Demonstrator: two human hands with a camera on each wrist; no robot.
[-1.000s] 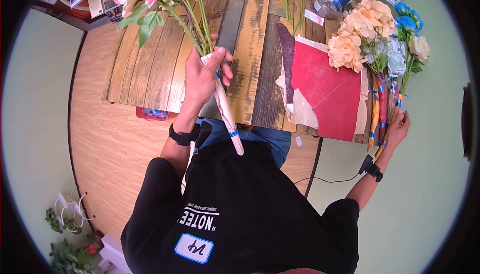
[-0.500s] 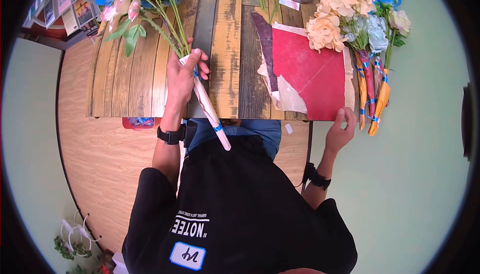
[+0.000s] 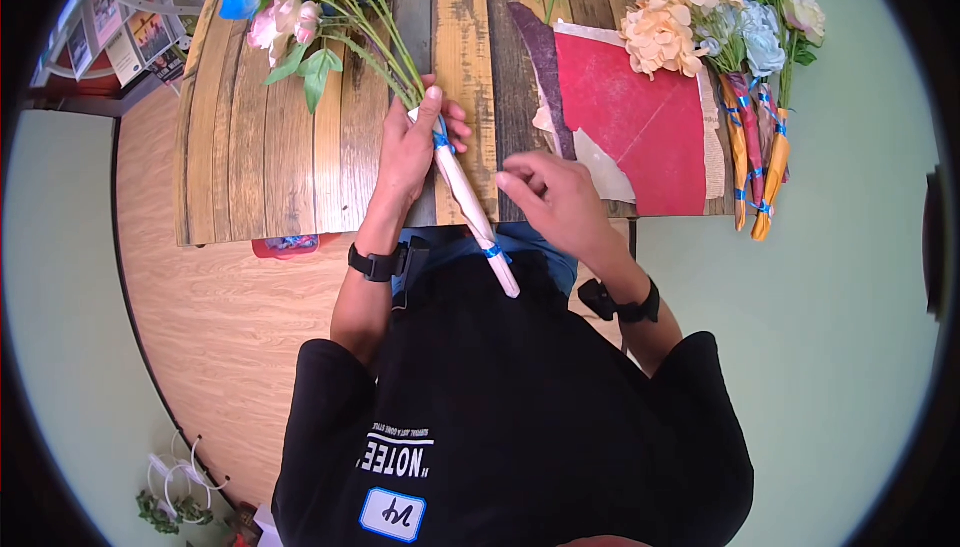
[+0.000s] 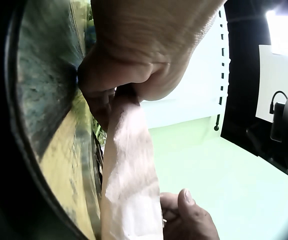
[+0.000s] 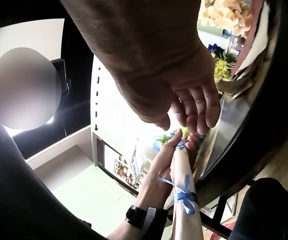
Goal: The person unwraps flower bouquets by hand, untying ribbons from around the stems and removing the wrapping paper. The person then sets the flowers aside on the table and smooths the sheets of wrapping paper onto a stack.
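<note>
The left grip point(image 3: 415, 152) stays on the bouquet point(image 3: 460, 182); the right hand point(image 3: 560, 202) has neared.

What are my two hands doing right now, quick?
Left hand: closed around the paper-wrapped stems of a bouquet.
Right hand: open, fingers loosely curled, holding nothing.

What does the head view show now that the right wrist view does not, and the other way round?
Only the head view: the numbered label on the black shirt, and the orange wrapping at the table's right.

Only the right wrist view: yellow blooms near the peach flowers.

Both: those peach flowers, the right hand, and the left hand with its fingers round the pale-wrapped bundle tied with blue ribbon.
</note>
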